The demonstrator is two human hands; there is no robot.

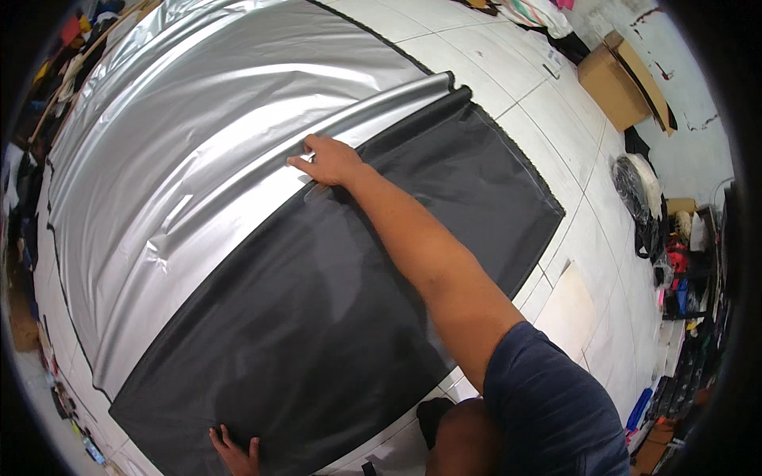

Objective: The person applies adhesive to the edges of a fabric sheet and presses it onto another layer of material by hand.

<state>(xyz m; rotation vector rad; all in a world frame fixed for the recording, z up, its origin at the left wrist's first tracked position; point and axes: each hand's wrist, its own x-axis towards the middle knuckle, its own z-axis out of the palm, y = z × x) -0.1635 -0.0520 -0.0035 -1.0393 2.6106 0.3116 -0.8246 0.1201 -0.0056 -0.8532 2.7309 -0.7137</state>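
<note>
A large sheet of fabric lies spread on a white tiled floor, its silver side [198,159] up and a black part [317,301] folded over the near side. My right hand [327,161] reaches far forward and pinches the folded edge where black meets silver. My left hand [235,454] rests flat with fingers apart on the near black edge, at the bottom of the view.
A cardboard box [617,79] stands at the far right by the wall. Bags and colourful clutter [683,262] line the right side. More clutter runs along the left rim. A pale flat board [567,309] lies on the tiles to the right.
</note>
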